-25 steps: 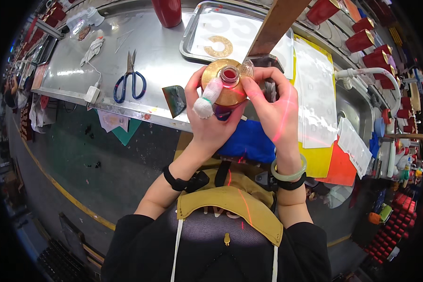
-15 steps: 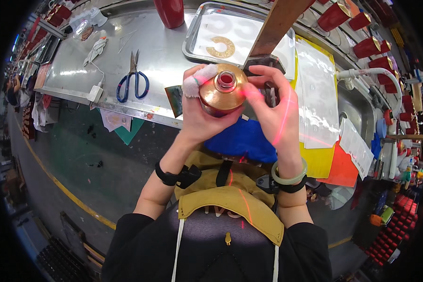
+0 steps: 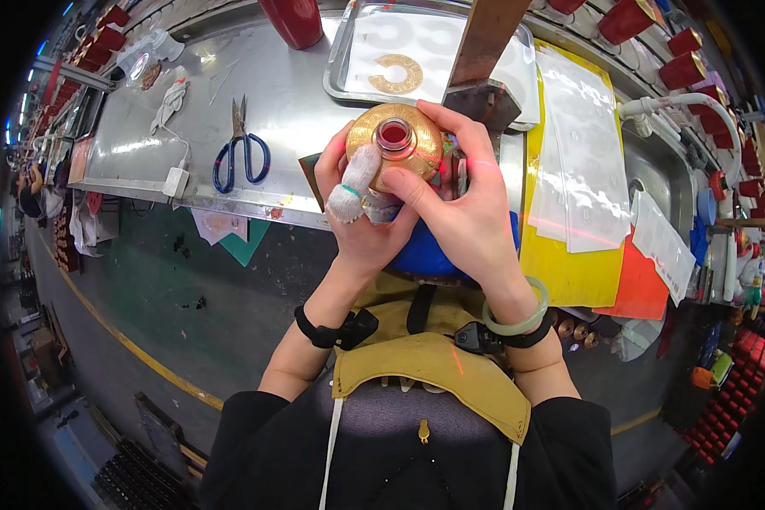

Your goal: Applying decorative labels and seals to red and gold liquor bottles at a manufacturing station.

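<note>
A round vessel with a gold shoulder point(image 3: 416, 146) and a short metal-rimmed neck with a red inside is held between my two hands, above the bench's front edge. My left hand point(image 3: 357, 217) wraps its left side. A white cloth sleeve point(image 3: 359, 183) covers the left thumb, which lies over the near gold surface. My right hand point(image 3: 472, 200) holds the right side, fingers along the far rim and thumb pressed on the near gold part below the neck. The vessel's lower body is mostly hidden by my hands. A dark metal piece point(image 3: 460, 174) shows beside the right fingers.
Blue-handled scissors point(image 3: 248, 153) lie on the metal bench point(image 3: 204, 102). Beyond the vessel are a tray point(image 3: 338, 75) with a gold C-shaped piece point(image 3: 397, 75), a wooden bar point(image 3: 489, 42) and a red vessel point(image 3: 293, 21). Plastic sheets point(image 3: 574, 161) lie at right by a sink point(image 3: 659, 166).
My right hand has gone from spread fingers beside the vessel to gripping it. The left thumb has come round to the near side, and a patterned gold surface now shows.
</note>
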Motion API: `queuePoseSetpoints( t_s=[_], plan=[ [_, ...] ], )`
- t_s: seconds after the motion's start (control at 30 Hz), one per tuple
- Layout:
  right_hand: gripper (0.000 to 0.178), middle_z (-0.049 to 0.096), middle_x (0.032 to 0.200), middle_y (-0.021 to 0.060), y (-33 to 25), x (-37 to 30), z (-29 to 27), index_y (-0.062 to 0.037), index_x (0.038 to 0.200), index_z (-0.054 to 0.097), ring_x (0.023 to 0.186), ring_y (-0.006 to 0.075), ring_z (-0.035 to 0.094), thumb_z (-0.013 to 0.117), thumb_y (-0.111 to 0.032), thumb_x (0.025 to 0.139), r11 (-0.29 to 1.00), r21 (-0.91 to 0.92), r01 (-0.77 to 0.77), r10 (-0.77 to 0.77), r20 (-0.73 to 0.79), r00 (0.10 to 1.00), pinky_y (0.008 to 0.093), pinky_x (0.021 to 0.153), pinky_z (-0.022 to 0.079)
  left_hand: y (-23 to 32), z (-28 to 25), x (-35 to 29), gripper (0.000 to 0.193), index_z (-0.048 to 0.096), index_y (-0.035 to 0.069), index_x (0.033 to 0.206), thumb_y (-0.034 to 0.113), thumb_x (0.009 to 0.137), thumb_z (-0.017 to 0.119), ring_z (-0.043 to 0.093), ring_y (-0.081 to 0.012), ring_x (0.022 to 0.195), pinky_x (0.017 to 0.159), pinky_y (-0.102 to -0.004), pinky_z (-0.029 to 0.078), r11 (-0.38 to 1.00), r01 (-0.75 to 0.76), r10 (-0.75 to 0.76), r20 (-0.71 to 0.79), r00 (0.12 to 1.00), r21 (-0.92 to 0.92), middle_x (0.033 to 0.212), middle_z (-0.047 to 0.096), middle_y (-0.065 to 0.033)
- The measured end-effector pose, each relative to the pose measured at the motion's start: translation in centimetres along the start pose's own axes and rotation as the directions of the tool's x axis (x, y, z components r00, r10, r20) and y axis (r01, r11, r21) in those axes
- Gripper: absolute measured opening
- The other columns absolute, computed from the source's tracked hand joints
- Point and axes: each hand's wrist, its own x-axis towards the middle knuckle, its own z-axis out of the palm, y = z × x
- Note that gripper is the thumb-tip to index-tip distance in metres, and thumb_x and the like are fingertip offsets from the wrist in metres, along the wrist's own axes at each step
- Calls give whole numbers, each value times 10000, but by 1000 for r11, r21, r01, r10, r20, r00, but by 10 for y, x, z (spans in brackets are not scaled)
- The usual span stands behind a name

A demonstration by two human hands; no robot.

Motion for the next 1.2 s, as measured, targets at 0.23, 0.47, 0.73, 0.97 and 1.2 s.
queuePoseSetpoints(
  t_s=[0.23,0.47,0.73,0.97,1.2],
  plan=[
    [657,566,1258,120,6,2,1,-1,1371,598,1207,251,597,912,-201,829,978,198,-61,65,-16,998,375,1069,481,0,2,1,934,386,-40,1533,157,791,918,567,-338,1341,1104,-435,499,1000,9,-9,8,1000,-23,1507,420,-193],
    [560,557,1264,71,10,5,-10,-22,1366,631,1093,155,595,868,-210,895,930,330,-164,157,46,986,308,973,506,0,3,-1,931,398,-33,1531,121,781,927,563,-340,1348,1116,-442,491,992,45,-46,-5,999,-120,1513,431,-194],
    [474,618,1242,-7,8,8,-19,-37,1365,668,889,39,486,822,-195,945,884,390,-259,257,59,965,217,813,434,-8,-1,8,910,446,-15,1515,105,761,941,550,-352,1374,1121,-455,491,984,-15,27,66,997,-180,1548,433,-214],
    [381,631,1230,23,12,6,-25,-13,1370,665,1020,68,546,723,-153,1021,962,203,-184,171,81,982,256,909,470,9,-1,7,858,496,77,1526,79,775,910,521,-405,1399,1127,-475,488,999,-28,28,-11,1000,31,1591,357,-238],
    [345,628,1199,43,14,3,-36,-8,1367,672,1077,103,565,611,-226,1107,940,293,-177,144,130,981,272,986,452,27,2,9,696,635,228,1418,137,782,904,505,-486,1386,1088,-508,511,947,2,-47,130,990,321,1584,324,-286]
  ],
)
